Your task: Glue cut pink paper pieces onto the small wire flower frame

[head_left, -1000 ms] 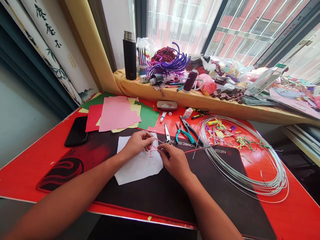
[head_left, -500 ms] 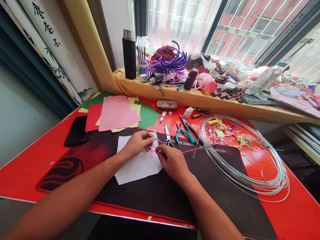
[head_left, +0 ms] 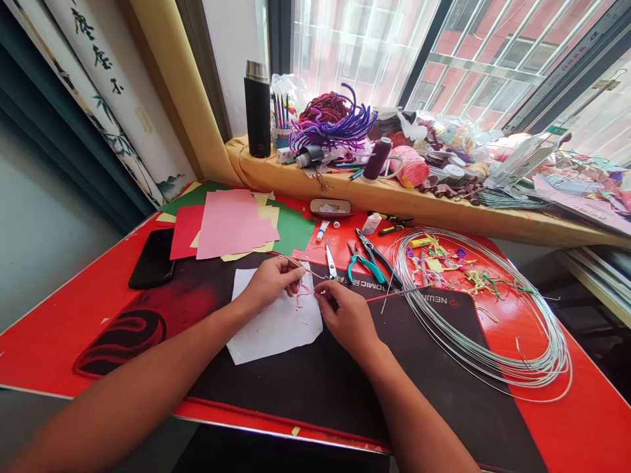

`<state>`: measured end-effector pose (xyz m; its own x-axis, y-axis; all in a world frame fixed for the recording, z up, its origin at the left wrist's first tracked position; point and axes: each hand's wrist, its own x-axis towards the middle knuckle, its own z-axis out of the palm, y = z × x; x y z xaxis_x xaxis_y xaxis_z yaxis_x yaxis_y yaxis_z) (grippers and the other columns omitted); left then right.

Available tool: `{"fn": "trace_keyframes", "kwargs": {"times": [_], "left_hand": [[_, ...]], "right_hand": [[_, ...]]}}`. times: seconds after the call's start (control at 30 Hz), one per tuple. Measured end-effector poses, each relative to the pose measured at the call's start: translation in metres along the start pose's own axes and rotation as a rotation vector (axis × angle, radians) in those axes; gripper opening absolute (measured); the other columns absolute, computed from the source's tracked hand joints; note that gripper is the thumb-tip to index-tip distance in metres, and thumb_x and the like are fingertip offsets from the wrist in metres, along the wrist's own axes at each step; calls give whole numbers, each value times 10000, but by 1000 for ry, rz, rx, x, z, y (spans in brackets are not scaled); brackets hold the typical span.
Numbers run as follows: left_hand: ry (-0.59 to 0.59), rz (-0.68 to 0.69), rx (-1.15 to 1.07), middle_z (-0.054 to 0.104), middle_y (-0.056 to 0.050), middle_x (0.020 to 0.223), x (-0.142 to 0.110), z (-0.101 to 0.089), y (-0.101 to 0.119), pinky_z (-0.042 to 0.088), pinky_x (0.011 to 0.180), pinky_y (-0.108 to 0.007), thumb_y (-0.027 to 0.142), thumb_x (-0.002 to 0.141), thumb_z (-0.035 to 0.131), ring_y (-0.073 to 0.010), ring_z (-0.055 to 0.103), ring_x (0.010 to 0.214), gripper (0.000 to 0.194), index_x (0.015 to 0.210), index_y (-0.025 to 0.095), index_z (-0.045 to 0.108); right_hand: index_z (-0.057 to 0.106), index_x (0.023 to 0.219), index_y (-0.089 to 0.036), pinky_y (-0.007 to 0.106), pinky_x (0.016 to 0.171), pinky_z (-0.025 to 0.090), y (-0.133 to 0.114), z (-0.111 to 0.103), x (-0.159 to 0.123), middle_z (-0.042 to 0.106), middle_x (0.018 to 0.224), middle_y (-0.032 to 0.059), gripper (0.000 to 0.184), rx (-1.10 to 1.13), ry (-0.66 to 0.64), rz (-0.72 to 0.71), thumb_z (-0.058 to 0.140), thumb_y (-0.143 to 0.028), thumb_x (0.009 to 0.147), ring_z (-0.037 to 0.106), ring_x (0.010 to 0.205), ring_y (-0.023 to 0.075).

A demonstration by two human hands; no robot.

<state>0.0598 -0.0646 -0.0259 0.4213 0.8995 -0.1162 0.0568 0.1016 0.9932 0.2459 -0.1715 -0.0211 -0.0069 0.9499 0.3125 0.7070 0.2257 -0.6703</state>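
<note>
My left hand (head_left: 272,284) is closed, thumb and fingers pinching a thin pinkish wire above a white sheet of paper (head_left: 273,335). My right hand (head_left: 348,314) is also closed, on a thin red-wrapped wire (head_left: 389,295) whose long end sticks out to the right toward the coil. Between the two hands runs a short pink strand (head_left: 305,291), with a loose bit hanging over the paper. Just beyond the fingertips lie scissors (head_left: 330,258), their handles partly hidden by my right hand. Teal-handled pliers (head_left: 365,264) and black-handled pliers (head_left: 376,255) rest to their right.
A big coil of silvery wire (head_left: 557,358) covers the right side, with yarn scraps (head_left: 476,276) inside it. Pink paper (head_left: 236,226) and a black phone (head_left: 152,259) lie left on the red table (head_left: 44,341). A crowded sill (head_left: 419,200) holds a black flask (head_left: 257,118) and yarn.
My right hand has shifted slightly to the right, away from my left hand, so more of the pink strand shows between them. The left hand stays nearly in place.
</note>
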Motion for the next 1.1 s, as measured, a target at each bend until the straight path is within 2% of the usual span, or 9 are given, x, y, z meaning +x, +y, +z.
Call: {"fn": "trace_keyframes", "kwargs": {"times": [0.6, 0.83, 1.1], "left_hand": [[-50, -33, -48, 670, -4, 602, -1, 2, -2, 518, 484, -263, 523, 730, 905, -135, 603, 491, 416, 835, 160, 731], [-14, 9, -31, 665, -4, 616, 0, 0, 0, 534, 502, -274, 541, 737, 900, -143, 617, 526, 431, 837, 158, 732], [6, 17, -9, 675, -11, 621, 0, 1, 2, 543, 515, -290, 570, 741, 892, -152, 627, 529, 449, 811, 168, 705]], "right_hand": [[746, 1025, -242, 290, 688, 437, -2, 2, -2, 793, 879, 28, 123, -41, -52, -2, 624, -241, 1040, 692, 720, 202], [746, 1017, -241, 288, 692, 458, -1, 0, -1, 771, 830, 22, 108, -8, -23, 28, 639, -254, 1020, 698, 722, 209], [763, 1051, -246, 306, 732, 497, -1, 1, 0, 821, 929, 39, 142, 4, -22, 14, 624, -259, 1028, 745, 785, 226]]}}
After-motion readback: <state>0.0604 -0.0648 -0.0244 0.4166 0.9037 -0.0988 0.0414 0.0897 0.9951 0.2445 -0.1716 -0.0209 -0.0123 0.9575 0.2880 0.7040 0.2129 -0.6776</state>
